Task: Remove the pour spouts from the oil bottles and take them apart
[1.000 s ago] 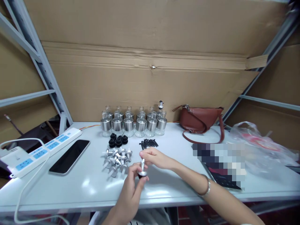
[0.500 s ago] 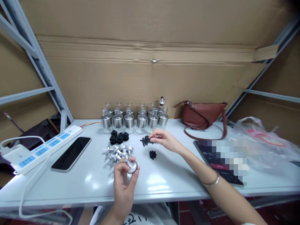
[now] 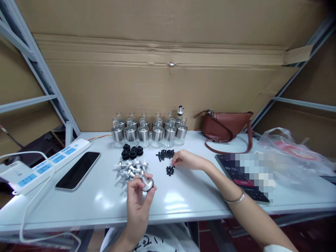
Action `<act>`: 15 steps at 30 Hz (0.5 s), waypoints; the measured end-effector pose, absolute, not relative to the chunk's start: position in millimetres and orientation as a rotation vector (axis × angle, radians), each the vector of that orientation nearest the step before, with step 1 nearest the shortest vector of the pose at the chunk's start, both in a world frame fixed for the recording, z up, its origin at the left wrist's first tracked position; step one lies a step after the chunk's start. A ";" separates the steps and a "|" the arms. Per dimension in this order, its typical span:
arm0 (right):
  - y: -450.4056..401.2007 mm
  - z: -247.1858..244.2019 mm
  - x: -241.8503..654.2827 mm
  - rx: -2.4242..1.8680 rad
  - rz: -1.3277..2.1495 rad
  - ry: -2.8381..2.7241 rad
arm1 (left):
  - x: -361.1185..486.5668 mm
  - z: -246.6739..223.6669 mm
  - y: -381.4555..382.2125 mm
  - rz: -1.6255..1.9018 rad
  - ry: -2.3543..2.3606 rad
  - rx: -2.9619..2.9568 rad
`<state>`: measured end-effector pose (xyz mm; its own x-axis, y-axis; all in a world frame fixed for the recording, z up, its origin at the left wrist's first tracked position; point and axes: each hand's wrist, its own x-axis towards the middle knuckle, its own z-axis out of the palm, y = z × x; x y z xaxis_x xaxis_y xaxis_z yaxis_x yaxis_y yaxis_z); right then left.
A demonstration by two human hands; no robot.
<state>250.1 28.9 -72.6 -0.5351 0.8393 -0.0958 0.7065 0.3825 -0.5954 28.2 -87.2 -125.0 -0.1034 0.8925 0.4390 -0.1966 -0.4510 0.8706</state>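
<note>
My left hand (image 3: pixel 139 199) is closed on a silver metal pourer spout (image 3: pixel 148 183), its round base turned toward the right. My right hand (image 3: pixel 186 160) is pinched just beside a small cluster of black caps (image 3: pixel 170 170); whatever lies between its fingertips is too small to make out. Behind that cluster lies a row of thin black pins (image 3: pixel 165 154). A heap of silver spouts (image 3: pixel 131 169) sits behind my left hand, partly covered by it. Black ribbed stoppers (image 3: pixel 132 152) are grouped behind the heap.
Two rows of glass bottles with metal sleeves (image 3: pixel 144 134) stand at the back; one has a pourer (image 3: pixel 180 110) on top. To the left are a phone (image 3: pixel 78 171) and a power strip (image 3: pixel 52 164). A brown bag (image 3: pixel 227 126), a tablet (image 3: pixel 236 175) and a plastic bag (image 3: pixel 296 157) lie right.
My right hand has moved from the row of black pins toward me, to the edge of the black cap cluster. My left hand stays put with the spout.
</note>
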 end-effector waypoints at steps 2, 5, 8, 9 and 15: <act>29.1 -74.0 251.6 -1.413 0.920 -2.414 | 28.2 -125.0 -87.4 1.670 0.822 1.339; 27.3 -73.9 251.9 -1.442 0.986 -2.381 | 29.2 -126.1 -87.6 1.668 0.811 1.320; 24.9 -73.0 250.3 -1.421 1.048 -2.327 | 31.3 -127.0 -87.7 1.688 0.809 1.277; 24.3 -72.7 249.8 -1.410 1.065 -2.321 | 32.1 -126.8 -87.9 1.691 0.812 1.262; 22.3 -68.1 251.4 -1.382 1.078 -2.376 | 37.0 -118.1 -92.1 1.660 0.821 1.185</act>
